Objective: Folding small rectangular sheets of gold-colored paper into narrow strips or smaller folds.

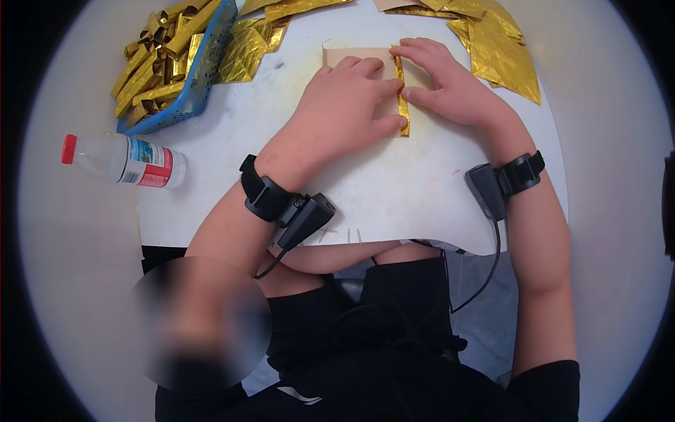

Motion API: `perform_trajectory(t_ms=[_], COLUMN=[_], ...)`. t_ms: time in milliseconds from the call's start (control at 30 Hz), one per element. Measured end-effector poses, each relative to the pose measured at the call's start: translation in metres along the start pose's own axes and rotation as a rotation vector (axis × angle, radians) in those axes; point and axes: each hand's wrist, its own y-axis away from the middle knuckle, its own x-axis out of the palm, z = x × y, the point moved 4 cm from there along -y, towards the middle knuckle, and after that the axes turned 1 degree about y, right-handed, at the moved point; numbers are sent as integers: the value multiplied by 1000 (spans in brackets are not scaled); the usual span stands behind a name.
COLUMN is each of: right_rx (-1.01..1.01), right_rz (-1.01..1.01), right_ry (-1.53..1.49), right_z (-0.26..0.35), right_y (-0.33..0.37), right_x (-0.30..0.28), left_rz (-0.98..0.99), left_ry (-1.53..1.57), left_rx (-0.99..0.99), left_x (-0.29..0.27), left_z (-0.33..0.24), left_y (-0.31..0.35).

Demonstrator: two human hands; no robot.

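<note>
A sheet of gold foil paper lies on the white table with its pale beige side up. Along its right edge a narrow strip is folded over and shows shiny gold. My left hand rests on the sheet, fingers spread, with the thumb and a fingertip touching the gold strip. My right hand is at the other side of the strip. Its fingers are stretched out, the index fingertip near the strip's top end and the thumb against its middle. Part of the sheet is hidden under my left hand.
A blue plastic basket full of folded gold paper pieces stands at the far left. Nearer lies a clear bottle with a red cap. Loose gold sheets are at the far right, others beside the basket.
</note>
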Motion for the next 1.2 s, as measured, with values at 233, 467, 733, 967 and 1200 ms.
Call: perform_trajectory(t_ms=[233, 467, 733, 967, 1200], right_rx=[-9, 27, 59, 65, 107], right_rz=[45, 127, 194, 209, 221], right_ry=[31, 27, 69, 75, 63], right_z=[9, 9, 10, 7, 10], right_y=[1, 6, 9, 9, 11], right_x=[-3, -3, -3, -1, -6], left_rz=[0, 0, -10, -55, -329], left_ry=[-9, 15, 8, 24, 196], left_rx=[6, -11, -3, 50, -59], left_x=[0, 2, 3, 0, -35], left_z=[4, 4, 5, 6, 69], left_y=[2, 2, 0, 0, -3])
